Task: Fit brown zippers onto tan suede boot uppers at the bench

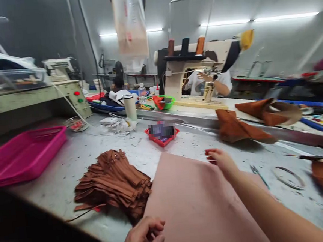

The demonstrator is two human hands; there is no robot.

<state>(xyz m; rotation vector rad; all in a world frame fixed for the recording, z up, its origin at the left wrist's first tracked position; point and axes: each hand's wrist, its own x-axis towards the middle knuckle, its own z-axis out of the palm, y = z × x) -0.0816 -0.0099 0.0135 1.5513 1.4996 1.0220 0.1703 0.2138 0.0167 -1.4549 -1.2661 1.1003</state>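
Note:
A large pinkish-tan sheet (191, 201) lies on the white worktable, running off the bottom of the view. My left hand (145, 237) is at the sheet's lower left edge, fingers curled with a gap between thumb and forefinger and nothing visible in it. Over the sheet's upper right edge reaches my right hand (221, 161), its fingers slightly bent and apart, holding nothing visible. A thick bundle of brown strips (113, 181) rests left of the sheet, close to my left hand.
Pink basket (25, 155) at left; red tray (163, 136) beyond the sheet. Right of my forearm lie snips (259, 176), a ring (289, 177) and brown leather pieces (241, 129). A sewing machine (174, 78) stands behind, with a person beyond it.

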